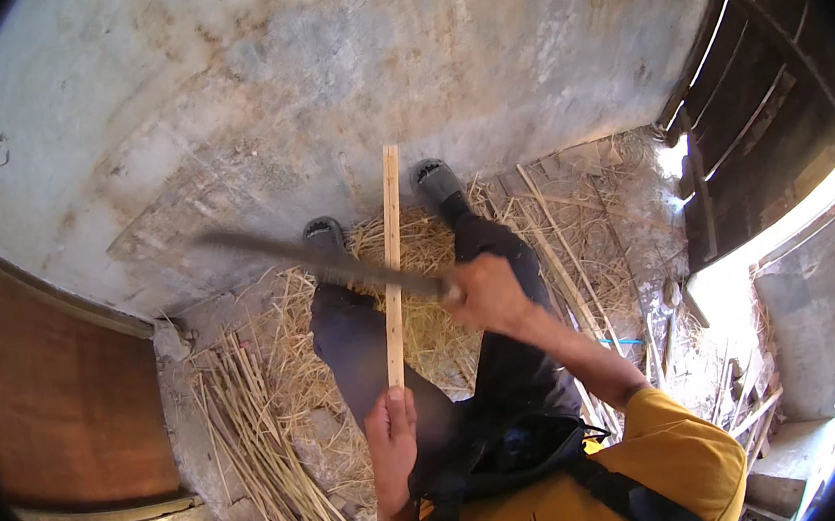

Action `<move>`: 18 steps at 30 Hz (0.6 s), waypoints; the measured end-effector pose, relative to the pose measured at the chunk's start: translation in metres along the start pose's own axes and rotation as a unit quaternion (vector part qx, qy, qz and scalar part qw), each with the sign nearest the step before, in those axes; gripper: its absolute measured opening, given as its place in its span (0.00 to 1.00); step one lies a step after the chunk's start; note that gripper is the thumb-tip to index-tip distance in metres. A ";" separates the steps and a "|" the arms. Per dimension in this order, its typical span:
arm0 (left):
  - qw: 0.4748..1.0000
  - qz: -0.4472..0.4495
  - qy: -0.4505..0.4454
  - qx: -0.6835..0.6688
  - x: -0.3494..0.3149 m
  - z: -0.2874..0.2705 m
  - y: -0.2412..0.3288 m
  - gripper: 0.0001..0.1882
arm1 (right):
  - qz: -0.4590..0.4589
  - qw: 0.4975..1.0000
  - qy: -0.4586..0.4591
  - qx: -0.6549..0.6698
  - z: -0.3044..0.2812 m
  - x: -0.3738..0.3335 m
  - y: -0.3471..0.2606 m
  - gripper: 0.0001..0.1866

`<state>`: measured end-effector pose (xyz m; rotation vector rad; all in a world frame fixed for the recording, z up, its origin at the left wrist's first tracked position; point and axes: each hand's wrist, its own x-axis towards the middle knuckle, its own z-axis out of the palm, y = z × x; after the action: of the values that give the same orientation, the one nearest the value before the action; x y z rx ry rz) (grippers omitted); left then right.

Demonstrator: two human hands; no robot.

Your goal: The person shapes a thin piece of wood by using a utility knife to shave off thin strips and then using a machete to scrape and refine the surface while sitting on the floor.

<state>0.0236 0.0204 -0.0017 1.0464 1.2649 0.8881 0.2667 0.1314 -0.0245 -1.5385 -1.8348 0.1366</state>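
My left hand [390,426] is closed round the near end of a pale, narrow bamboo strip [393,263], which points up and away from me toward the wall. In my right hand [488,295] is the handle of a long dark machete [322,260]. Its blade is somewhat blurred and extends to the left, crossing over the strip at about its middle. Whether blade and strip touch, I cannot tell.
Straw-like shavings [436,344] cover the floor between my feet. A bundle of thin split strips [270,445] lies at left, and longer strips [561,242] lie at right. A stained concrete wall [369,74] rises ahead. A brown wooden panel [58,385] stands at the left.
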 end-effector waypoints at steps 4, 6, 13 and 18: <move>0.999 0.035 0.000 0.023 0.018 0.002 -0.005 0.21 | -0.006 0.989 -0.143 0.029 -0.006 -0.021 -0.027 0.08; 0.997 0.062 -0.014 0.054 0.014 0.000 -0.015 0.20 | 0.005 0.990 -0.141 0.025 -0.005 -0.021 -0.018 0.07; 0.998 -0.039 -0.036 -0.020 0.003 -0.006 -0.008 0.21 | 0.004 0.992 -0.092 0.087 0.003 -0.016 0.002 0.13; 0.995 -0.074 -0.055 -0.048 0.007 -0.002 0.004 0.21 | -0.035 0.990 -0.115 0.067 0.006 -0.041 -0.026 0.12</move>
<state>0.0226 0.0281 0.0003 0.9022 1.1801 0.7600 0.2428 0.0892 -0.0343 -1.4115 -2.0121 0.4111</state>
